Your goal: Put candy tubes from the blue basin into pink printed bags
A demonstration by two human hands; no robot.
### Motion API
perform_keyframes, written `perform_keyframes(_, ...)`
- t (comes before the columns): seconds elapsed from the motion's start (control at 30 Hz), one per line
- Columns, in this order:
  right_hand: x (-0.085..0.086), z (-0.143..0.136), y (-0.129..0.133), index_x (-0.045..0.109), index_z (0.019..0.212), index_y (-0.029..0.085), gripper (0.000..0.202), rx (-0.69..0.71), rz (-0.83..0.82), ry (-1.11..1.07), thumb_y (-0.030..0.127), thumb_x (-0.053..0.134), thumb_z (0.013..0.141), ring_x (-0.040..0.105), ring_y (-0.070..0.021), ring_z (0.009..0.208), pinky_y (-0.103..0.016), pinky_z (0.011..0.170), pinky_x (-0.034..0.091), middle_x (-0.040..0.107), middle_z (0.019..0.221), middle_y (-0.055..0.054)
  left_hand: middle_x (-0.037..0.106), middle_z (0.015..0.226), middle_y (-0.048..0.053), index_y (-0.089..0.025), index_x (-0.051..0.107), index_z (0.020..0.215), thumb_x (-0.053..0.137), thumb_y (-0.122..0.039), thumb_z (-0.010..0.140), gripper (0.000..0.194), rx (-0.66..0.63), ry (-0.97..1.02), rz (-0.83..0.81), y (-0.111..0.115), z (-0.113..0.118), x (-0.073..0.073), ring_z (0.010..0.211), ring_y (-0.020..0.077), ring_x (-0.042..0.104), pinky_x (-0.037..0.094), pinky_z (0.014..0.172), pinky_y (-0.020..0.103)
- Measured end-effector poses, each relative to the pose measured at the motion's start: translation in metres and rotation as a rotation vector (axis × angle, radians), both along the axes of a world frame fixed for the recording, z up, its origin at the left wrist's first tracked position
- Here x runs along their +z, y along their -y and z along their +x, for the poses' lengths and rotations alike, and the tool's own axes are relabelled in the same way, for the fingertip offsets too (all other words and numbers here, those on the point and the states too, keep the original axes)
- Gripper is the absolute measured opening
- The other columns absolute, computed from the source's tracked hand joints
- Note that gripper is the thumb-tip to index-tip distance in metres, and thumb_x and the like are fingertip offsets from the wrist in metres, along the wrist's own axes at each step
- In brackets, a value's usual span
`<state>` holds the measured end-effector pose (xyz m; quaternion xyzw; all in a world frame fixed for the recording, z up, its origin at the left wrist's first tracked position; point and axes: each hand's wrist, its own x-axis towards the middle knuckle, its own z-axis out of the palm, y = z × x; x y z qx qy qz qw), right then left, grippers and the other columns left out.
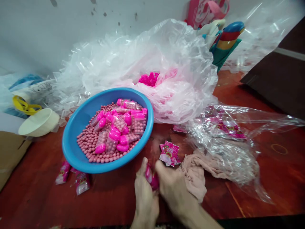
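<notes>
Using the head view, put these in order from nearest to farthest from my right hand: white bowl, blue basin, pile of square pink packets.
From your right hand:
1. Pile of square pink packets: just beyond it.
2. Blue basin: beyond and to the left.
3. White bowl: far left, past the basin.

The left hand (145,194) is bare, with a rounded thumb tip and a wrist that is bare down to the lower edge of the view. The right hand (172,187) is bare too, but blur softens its outline and runs the fingers together, so nails and finer detail cannot be made out. Its forearm (201,218), slender and smooth-edged, shows bare as far as the view reaches.
</notes>
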<state>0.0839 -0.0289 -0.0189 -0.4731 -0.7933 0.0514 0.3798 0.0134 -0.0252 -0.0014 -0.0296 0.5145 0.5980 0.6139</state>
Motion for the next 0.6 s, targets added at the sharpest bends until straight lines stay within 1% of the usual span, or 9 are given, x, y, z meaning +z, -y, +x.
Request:
perform_keyframes(0.07,0.002,0.009,-0.012,0.054,0.071,0.018,0.038,-0.057,-0.027,0.002,0.012,0.027,0.098,0.045,-0.0098,0.03,-0.025,0.037,0.026,0.052,0.04,0.004,0.066,0.061,-0.002,-0.018,0.066,0.071,0.081,-0.047,0.06,0.035,-0.018,0.012,-0.032,0.003,0.005,0.006,0.045,0.0079,0.05,0.037,0.041,0.02)
perform_keyframes(0.13,0.004,0.017,-0.019,0.056,0.078,0.016,0.037,-0.099,-0.023,-0.011,0.014,0.025,0.099,0.048,-0.0098,0.031,-0.023,0.038,0.029,0.054,0.041,0.004,0.063,0.056,-0.002,-0.016,0.064,0.068,0.078,-0.052,0.06,0.04,-0.07,0.028,-0.056,0.005,0.004,0.008,0.04,0.0069,0.045,0.033,0.039,0.02)
perform_keyframes(0.23,0.006,0.025,-0.021,0.057,0.085,0.014,0.032,-0.184,-0.007,-0.02,0.012,0.028,0.098,0.052,-0.0109,0.033,-0.022,0.041,0.031,0.059,0.045,0.002,0.053,0.044,-0.004,-0.014,0.061,0.062,0.073,-0.058,0.064,0.046,-0.127,0.016,-0.042,0.007,-0.005,0.004,0.036,0.0055,0.038,0.026,0.036,0.018)
perform_keyframes(0.33,0.006,0.027,-0.02,0.057,0.08,0.016,0.028,-0.235,-0.005,-0.004,0.01,0.035,0.096,0.05,-0.0118,0.031,-0.025,0.04,0.028,0.057,0.043,0.003,0.057,0.052,-0.001,-0.011,0.066,0.072,0.062,-0.065,0.071,0.054,-0.132,-0.033,0.022,0.005,-0.016,0.0,0.041,0.0064,0.042,0.03,0.039,0.018)
perform_keyframes(0.4,0.006,0.022,-0.016,0.057,0.08,0.015,0.027,-0.219,0.007,-0.004,0.009,0.035,0.095,0.05,-0.012,0.032,-0.025,0.04,0.029,0.056,0.043,0.002,0.057,0.052,-0.002,-0.012,0.066,0.072,0.062,-0.065,0.07,0.053,-0.11,-0.079,0.038,0.002,-0.018,-0.003,0.042,0.006,0.041,0.029,0.04,0.018)
perform_keyframes(0.43,0.006,0.018,-0.011,0.057,0.08,0.015,0.028,-0.196,0.026,-0.009,0.009,0.035,0.095,0.05,-0.0121,0.033,-0.025,0.04,0.029,0.056,0.044,0.002,0.054,0.049,-0.004,-0.013,0.065,0.067,0.065,-0.064,0.068,0.051,-0.087,-0.103,0.037,0.0,-0.019,-0.004,0.041,0.0054,0.039,0.027,0.039,0.017)
perform_keyframes(0.5,0.007,0.004,0.001,0.055,0.076,0.017,0.03,-0.124,0.082,-0.021,0.008,0.033,0.094,0.05,-0.0123,0.034,-0.026,0.041,0.031,0.054,0.043,0.001,0.042,0.04,-0.007,-0.016,0.056,0.052,0.069,-0.06,0.066,0.049,-0.053,-0.129,0.017,-0.004,-0.016,-0.007,0.036,0.0043,0.033,0.023,0.037,0.017)
perform_keyframes(0.57,0.008,-0.009,0.012,0.05,0.066,0.022,0.034,-0.029,0.155,-0.023,0.008,0.034,0.093,0.048,-0.0131,0.033,-0.028,0.041,0.029,0.05,0.04,0.003,0.034,0.035,-0.008,-0.018,0.043,0.038,0.067,-0.057,0.072,0.056,-0.06,-0.12,-0.018,-0.006,-0.013,-0.008,0.032,0.0037,0.028,0.02,0.036,0.019)
perform_keyframes(0.6,0.009,-0.013,0.015,0.051,0.067,0.021,0.034,-0.002,0.158,-0.025,0.005,0.034,0.092,0.049,-0.0129,0.034,-0.027,0.042,0.029,0.053,0.042,0.003,0.033,0.034,-0.007,-0.02,0.039,0.036,0.066,-0.055,0.074,0.058,-0.063,-0.114,-0.043,-0.005,-0.01,-0.007,0.03,0.0038,0.027,0.02,0.035,0.02)
